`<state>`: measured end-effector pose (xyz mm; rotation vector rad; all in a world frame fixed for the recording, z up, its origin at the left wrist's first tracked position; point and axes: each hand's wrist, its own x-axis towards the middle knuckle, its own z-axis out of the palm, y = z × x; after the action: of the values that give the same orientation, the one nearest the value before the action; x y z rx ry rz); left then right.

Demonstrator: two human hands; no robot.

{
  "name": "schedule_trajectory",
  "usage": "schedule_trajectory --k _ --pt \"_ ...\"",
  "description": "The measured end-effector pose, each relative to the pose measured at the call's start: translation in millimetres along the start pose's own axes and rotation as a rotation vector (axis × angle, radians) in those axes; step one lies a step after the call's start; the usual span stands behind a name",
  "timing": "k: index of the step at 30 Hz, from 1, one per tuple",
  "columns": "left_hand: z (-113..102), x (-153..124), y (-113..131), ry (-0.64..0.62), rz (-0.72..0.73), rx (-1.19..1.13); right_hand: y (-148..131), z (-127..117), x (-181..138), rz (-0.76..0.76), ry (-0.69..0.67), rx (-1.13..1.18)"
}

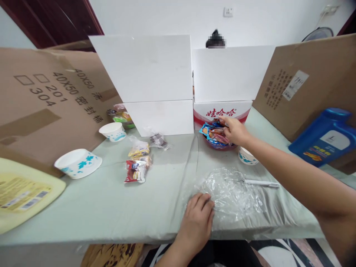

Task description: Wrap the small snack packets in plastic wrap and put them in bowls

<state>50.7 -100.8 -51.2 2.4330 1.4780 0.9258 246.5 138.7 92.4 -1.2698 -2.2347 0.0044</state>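
Observation:
My right hand (236, 130) is over a reddish bowl (219, 145) heaped with small wrapped snacks (214, 134) in blue and brown packets. Its fingers bend in among the packets at the top right of the heap; what they grip is too small to make out. Near the table's front edge, my left hand (198, 215) lies palm down with fingers stretched out. Its fingertips touch the edge of a crumpled clear plastic bag (230, 193). A white-handled utensil (261, 183) lies at the bag's right side, its other end hard to see. Below my right forearm stands a patterned paper bowl (247, 156).
Snack packets (136, 171) lie left of centre. Two paper bowls (78, 163) and a bowl of colourful packets (128, 120) stand on the left. White panels (161, 116) and a printed box (222, 109) block the back. A yellow jug (25, 196) and a blue bottle (325, 137) flank the table.

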Motion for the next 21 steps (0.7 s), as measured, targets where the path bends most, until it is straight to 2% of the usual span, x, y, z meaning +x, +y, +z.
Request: schedule_trajectory --k 1,5,6,7,9,14,18,21 --pt "0.3 0.3 0.0 0.006 0.002 -0.002 -12.4 -4.9 -17.8 -0.034 -0.025 0.046" --pt "0.8 1.1 0.5 0.026 0.022 -0.01 -56.0 -20.4 -105.3 -0.255 -0.663 0.236" --pt "0.0 0.7 0.5 0.026 0.024 -0.01 -61.1 -22.6 -127.5 -0.272 -0.791 0.238" --pt "-1.4 -0.1 0.1 0.022 0.022 -0.008 -63.2 -24.1 -148.5 -0.285 -0.858 0.238" --pt "-6.6 -3.0 -2.1 0.005 0.007 0.009 -60.1 -24.7 -185.3 -0.294 -0.86 0.224" --pt "-31.5 -15.8 -19.9 -0.079 -0.067 0.102 -42.1 -18.2 -246.0 -0.235 -0.702 0.125" --pt "-56.4 -28.8 -40.4 -0.146 -0.124 0.179 -41.6 -19.4 -268.9 -0.228 -0.612 0.144" --pt "-71.1 -33.3 -47.1 -0.112 -0.138 0.208 -45.6 -28.7 -268.7 -0.282 -0.593 0.231"
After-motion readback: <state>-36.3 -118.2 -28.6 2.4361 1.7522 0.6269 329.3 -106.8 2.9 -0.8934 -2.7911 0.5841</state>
